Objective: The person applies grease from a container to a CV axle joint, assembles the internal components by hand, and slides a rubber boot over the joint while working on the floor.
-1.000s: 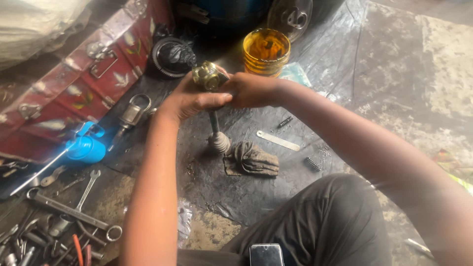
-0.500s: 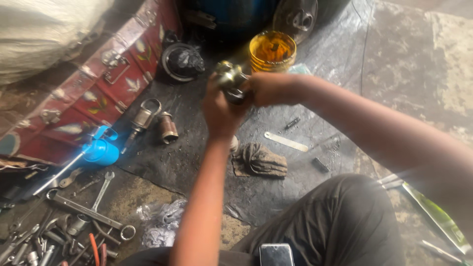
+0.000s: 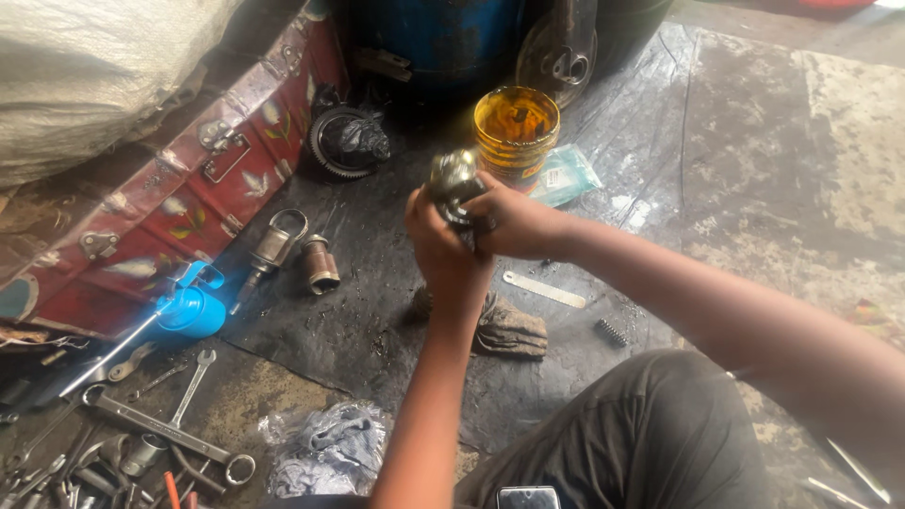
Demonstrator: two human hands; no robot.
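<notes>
Hands meet over the dark floor sheet (image 3: 377, 311): the left hand (image 3: 438, 240) and right hand (image 3: 514, 224) are both wrapped tight round a greasy metal joint (image 3: 452, 179), held up in front of the yellow grease tub (image 3: 516, 132). A crumpled rag (image 3: 509, 328) lies below them, spanners (image 3: 160, 429) off to the left.

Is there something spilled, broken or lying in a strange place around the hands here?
Nothing looks spilled or broken. Both hands, left hand and right hand, grip a greasy metal joint above the dark mat. The yellow grease tub stands upright and open. Wrenches lie scattered at the lower left.
</notes>
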